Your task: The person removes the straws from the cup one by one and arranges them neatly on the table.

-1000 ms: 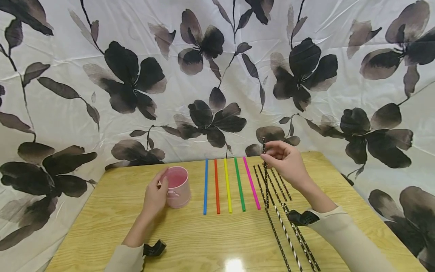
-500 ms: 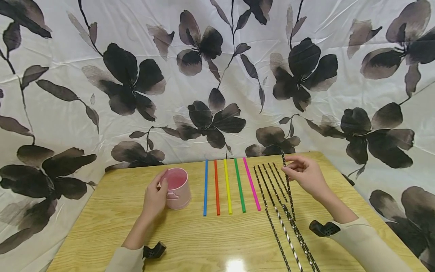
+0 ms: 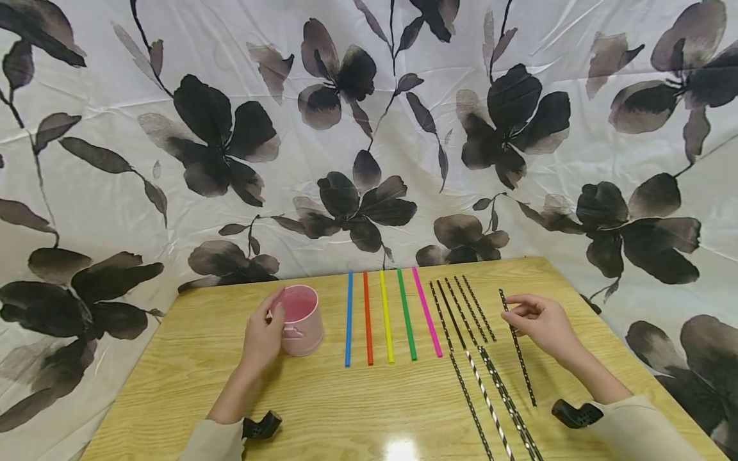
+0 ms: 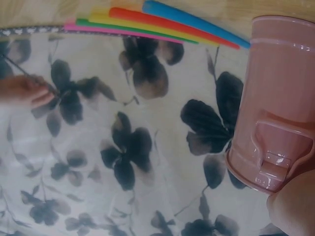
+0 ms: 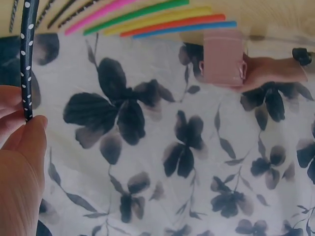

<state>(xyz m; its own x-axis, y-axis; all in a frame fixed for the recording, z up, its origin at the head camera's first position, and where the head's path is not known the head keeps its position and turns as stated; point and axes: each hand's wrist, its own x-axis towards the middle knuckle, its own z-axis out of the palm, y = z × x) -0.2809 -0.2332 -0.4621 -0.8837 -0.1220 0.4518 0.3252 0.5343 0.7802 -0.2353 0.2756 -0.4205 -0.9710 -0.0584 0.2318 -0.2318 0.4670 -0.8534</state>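
Observation:
In the head view my left hand point(image 3: 262, 336) holds a small pink pail point(image 3: 303, 330) by its left side, thumb near the rim. The pail stands upright, and a looped fitting point(image 4: 275, 147) on its side shows in the left wrist view. My right hand point(image 3: 544, 326) pinches a black straw with white dots point(image 3: 523, 368) near its upper end, between thumb and fingers. That straw slants apart from the others, right of the patterned row. Blue point(image 3: 348, 320), red point(image 3: 368, 320), yellow point(image 3: 387, 320), green point(image 3: 407, 317) and pink point(image 3: 427, 314) straws lie side by side between the hands.
Several black patterned straws point(image 3: 454, 314) lie right of the pink one. In front of them are a black-and-white striped straw point(image 3: 487, 402) and more dotted ones point(image 3: 507, 400). A floral cloth point(image 3: 369, 128) hangs behind the wooden table point(image 3: 346, 410).
My right hand has moved right and nearer to me, carrying the dotted straw from above the patterned row to its right side. The left hand and the pail have stayed put.

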